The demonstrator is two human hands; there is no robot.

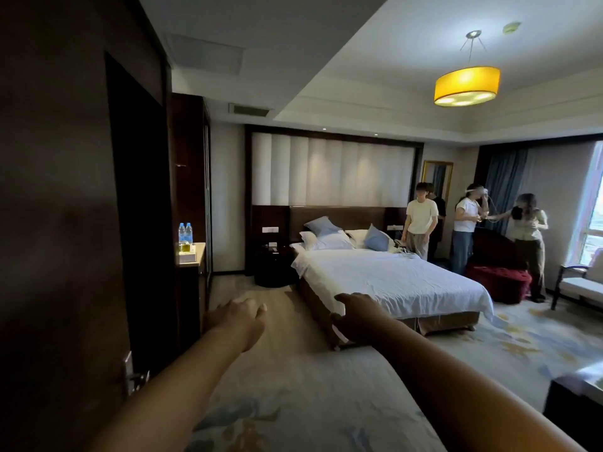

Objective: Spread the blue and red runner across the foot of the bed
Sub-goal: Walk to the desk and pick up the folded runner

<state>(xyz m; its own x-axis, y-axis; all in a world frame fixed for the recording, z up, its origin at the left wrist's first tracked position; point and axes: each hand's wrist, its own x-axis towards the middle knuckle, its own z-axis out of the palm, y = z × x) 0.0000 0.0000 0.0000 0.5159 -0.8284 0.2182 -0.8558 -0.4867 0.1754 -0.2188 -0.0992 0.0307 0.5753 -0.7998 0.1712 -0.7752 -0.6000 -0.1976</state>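
Both forearms are stretching out low in frame toward the bed (391, 278), nothing in either grip. Left hand (236, 319) is hanging over the carpet (293, 380), fingers loosely curled, holding nothing. Right hand (357, 316) is reaching toward the near foot corner of the bed, fingers bent and relaxed; whether it is touching the white sheet (408, 275) I cannot tell, it may just be overlapping in line of sight.

Blue and red runner: not showing anywhere. Foot of the bed is lying bare, white sheet only. Two blue cushions (377, 239) are sitting at the head with the white pillows (326, 239).

My read: task is not started, and finding the runner comes first.

Risks from here:
- Runner may be sitting out of frame, so a search is costing time.
- Several people (466, 230) are standing close along the far side of the bed, likely blocking that end when the cloth is being pulled across.
- Sheet is looking wrinkled; dragging a runner over it could bunch it further.
- One-sided pulling would probably be leaving the runner skewed or hanging unevenly.
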